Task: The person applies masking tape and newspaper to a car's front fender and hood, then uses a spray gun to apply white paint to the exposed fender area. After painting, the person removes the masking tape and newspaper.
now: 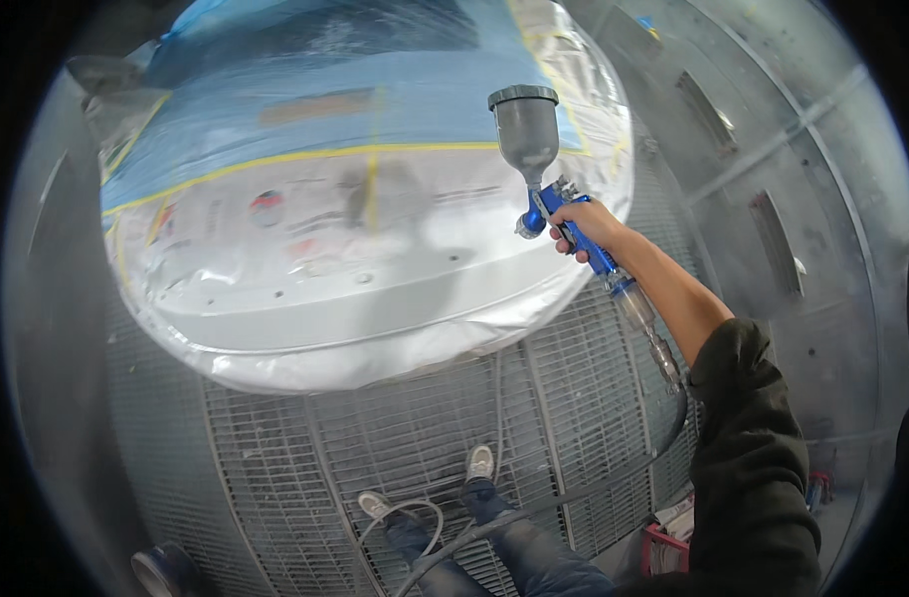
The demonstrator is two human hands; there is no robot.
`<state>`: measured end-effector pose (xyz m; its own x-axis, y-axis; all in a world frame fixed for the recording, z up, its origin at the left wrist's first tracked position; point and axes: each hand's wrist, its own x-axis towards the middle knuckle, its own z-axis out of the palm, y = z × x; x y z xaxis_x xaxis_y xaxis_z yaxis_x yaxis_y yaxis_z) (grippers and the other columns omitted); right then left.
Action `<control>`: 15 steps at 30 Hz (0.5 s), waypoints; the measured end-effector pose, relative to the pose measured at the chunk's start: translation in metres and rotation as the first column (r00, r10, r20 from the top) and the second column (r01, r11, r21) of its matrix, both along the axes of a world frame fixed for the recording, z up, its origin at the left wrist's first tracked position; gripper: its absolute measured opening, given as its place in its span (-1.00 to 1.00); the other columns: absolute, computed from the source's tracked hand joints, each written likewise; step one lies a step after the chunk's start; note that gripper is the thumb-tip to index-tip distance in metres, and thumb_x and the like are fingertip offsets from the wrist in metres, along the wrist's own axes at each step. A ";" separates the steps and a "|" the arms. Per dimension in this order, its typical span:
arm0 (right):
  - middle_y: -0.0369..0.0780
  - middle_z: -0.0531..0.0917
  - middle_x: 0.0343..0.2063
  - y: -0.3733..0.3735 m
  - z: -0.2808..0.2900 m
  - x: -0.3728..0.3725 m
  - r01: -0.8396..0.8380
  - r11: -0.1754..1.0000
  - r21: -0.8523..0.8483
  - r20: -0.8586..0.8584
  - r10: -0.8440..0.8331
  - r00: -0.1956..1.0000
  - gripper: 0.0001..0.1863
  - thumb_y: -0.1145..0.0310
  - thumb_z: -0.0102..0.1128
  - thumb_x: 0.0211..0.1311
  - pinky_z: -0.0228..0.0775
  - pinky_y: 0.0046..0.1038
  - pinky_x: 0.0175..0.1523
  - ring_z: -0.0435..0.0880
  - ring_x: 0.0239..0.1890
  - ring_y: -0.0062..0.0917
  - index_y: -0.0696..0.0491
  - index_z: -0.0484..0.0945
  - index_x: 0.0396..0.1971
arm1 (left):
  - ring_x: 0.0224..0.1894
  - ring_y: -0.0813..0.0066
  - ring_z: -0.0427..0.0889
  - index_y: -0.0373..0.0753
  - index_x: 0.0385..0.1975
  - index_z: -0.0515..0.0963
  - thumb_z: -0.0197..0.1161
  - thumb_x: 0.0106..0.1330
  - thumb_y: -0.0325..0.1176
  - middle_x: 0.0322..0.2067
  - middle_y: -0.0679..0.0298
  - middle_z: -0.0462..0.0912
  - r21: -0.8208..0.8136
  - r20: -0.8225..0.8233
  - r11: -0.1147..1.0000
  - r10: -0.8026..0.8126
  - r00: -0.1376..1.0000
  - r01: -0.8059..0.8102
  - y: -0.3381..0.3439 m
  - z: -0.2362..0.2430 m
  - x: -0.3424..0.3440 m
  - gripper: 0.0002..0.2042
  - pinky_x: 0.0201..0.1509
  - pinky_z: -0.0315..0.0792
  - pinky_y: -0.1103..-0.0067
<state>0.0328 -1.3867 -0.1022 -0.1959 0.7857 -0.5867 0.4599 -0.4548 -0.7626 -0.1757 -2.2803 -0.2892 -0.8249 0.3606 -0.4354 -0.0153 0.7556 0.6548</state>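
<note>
My right hand (582,228) grips the handle of a blue spray gun (557,210), with a grey cup (527,134) upright on top and a clear inline fitting (631,303) with a hose (673,428) below. The gun is in front of a white, primer-like curved panel (425,289) of a vehicle, masked with translucent blue plastic (325,60), white film and yellow tape (275,159). A shadow falls on the white surface. My left hand is out of view.
Metal grating (266,468) lies underfoot, with my shoes and looped hoses on it. Grey booth walls (793,249) with long fixtures stand at the right. A round container (156,567) sits at lower left, and a red rack (663,557) holding papers at lower right.
</note>
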 end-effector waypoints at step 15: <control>-0.17 0.64 -0.26 0.051 -0.027 0.194 0.203 0.787 0.583 0.250 -0.411 0.876 -0.70 0.38 0.14 0.21 0.62 -0.37 -0.38 0.63 -0.24 -0.49 0.15 0.57 -0.08 | -0.65 0.25 0.36 -0.31 -0.47 0.48 0.16 0.17 -0.46 -0.71 0.21 0.35 -0.036 -0.250 0.782 -0.610 0.752 0.622 0.197 0.092 0.031 -0.93 -0.57 0.23 0.39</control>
<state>0.2265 -1.3360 -0.1293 0.2440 0.9687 -0.0445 0.6440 -0.1962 -0.7394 -0.1451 -2.0828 -0.1968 -0.4904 0.8412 -0.2278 0.6013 0.5158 0.6102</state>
